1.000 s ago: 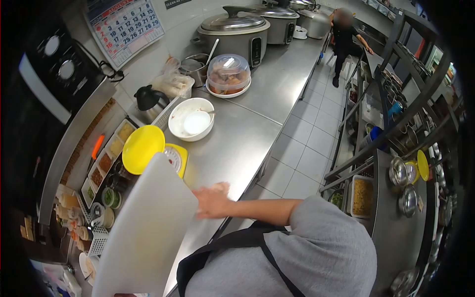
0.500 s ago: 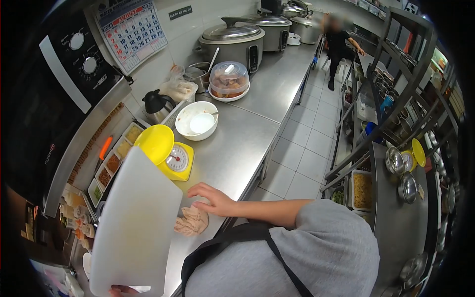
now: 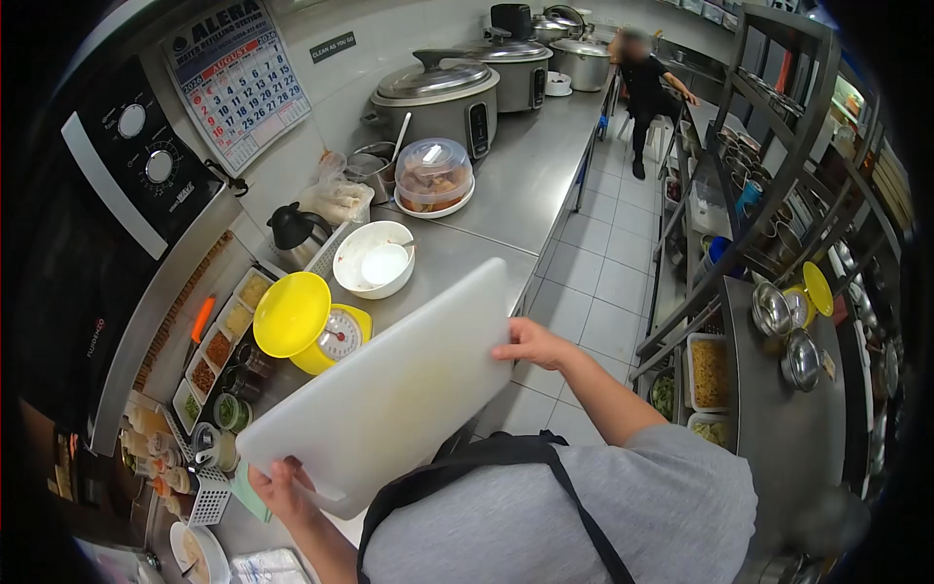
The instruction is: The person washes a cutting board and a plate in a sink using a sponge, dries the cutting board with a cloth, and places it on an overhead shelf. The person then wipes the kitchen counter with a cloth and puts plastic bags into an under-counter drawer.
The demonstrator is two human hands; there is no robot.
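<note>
A large white cutting board (image 3: 389, 380) is held tilted in front of me, above the steel counter. My left hand (image 3: 284, 487) is closed on its lower left end, by the handle slot. My right hand (image 3: 533, 345) pinches the opposite edge, thumb on the near face. Just behind the board stands a yellow kitchen scale (image 3: 341, 334) with a round yellow pan (image 3: 292, 314). A white bowl (image 3: 374, 260) with a smaller white dish inside sits beyond the scale. The board covers the counter area where the crumpled cloth lay.
Rice cookers (image 3: 436, 117) line the counter's far end, with a domed food plate (image 3: 434, 177) nearer. Ingredient tubs (image 3: 219, 347) and squeeze bottles (image 3: 161, 457) stand at left. A metal rack (image 3: 749, 243) borders the aisle (image 3: 603, 258) on the right. A person (image 3: 644, 92) sits at the back.
The board has swung from near upright at the left to a slant across my front. My right hand has left the spot over the cloth and taken the board's right edge.
</note>
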